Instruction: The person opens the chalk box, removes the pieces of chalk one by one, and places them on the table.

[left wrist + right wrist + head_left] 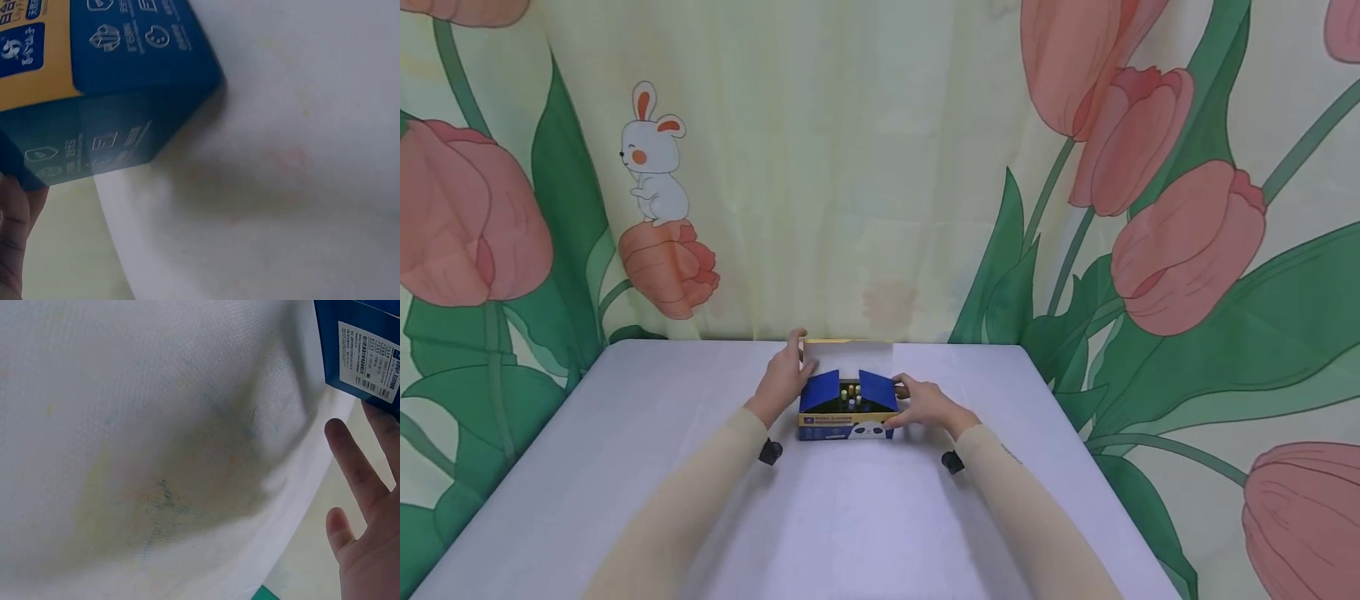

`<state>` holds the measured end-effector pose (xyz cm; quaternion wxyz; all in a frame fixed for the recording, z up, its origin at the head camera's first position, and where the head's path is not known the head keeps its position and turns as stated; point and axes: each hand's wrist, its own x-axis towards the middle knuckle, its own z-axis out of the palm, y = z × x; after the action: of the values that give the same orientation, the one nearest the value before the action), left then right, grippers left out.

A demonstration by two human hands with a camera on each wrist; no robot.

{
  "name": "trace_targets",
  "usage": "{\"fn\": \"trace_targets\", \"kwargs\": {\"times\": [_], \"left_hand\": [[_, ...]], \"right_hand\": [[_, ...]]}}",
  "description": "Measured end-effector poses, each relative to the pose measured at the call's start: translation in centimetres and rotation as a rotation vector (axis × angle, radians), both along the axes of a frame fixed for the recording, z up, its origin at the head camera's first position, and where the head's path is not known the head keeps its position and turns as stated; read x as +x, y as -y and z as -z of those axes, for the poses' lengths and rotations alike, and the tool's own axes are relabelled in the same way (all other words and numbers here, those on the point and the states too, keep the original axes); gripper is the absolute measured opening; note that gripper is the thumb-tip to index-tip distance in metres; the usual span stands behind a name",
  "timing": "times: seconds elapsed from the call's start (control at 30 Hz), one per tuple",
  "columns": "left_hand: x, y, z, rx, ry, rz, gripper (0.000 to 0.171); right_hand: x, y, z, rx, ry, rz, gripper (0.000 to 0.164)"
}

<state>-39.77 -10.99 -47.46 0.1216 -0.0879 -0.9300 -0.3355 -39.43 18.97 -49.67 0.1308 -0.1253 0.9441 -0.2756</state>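
Note:
A blue-and-yellow cardboard box (820, 427) with a panda picture sits on the table, its rear lid (850, 358) raised and two blue side flaps (877, 389) lifted. Several small upright items with coloured tops (852, 395) show inside. My left hand (782, 379) grips the box's left rear, fingers up at the lid's edge and thumb inward. At the right side, my right hand (928, 407) holds the box with the thumb against the front corner and a finger at the right flap. In the right wrist view, other fingers (356, 462) spread out below its labelled side.
A white-covered table (850, 517) lies under the box, with faint coloured stains (164, 494) on its cover. Behind it hangs a curtain (850, 167) printed with tulips and a rabbit. Dark wrist cameras (771, 452) sit below both wrists.

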Motion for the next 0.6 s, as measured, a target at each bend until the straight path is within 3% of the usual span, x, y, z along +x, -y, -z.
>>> {"fn": "trace_targets", "kwargs": {"times": [0.1,0.23,0.3,0.47,0.6], "left_hand": [[0.2,-0.1,0.5,0.019,-0.017,-0.04,0.045],[0.3,-0.4,1.1,-0.025,-0.041,-0.032,0.019],[0.4,-0.5,1.3,-0.016,-0.038,-0.047,0.017],[0.9,-0.6,1.6,0.093,0.062,-0.074,0.043],[1.4,-0.7,1.8,0.126,0.149,-0.016,0.075]], "right_hand": [[0.1,0.0,0.2,-0.006,0.005,-0.004,0.106],[0.3,0.1,0.2,-0.001,0.01,-0.003,0.106],[0.3,0.2,0.1,0.003,0.008,-0.015,0.105],[0.3,0.6,-0.3,-0.018,0.023,-0.045,0.103],[0.6,0.6,-0.4,-0.027,0.048,-0.028,0.102]]}}
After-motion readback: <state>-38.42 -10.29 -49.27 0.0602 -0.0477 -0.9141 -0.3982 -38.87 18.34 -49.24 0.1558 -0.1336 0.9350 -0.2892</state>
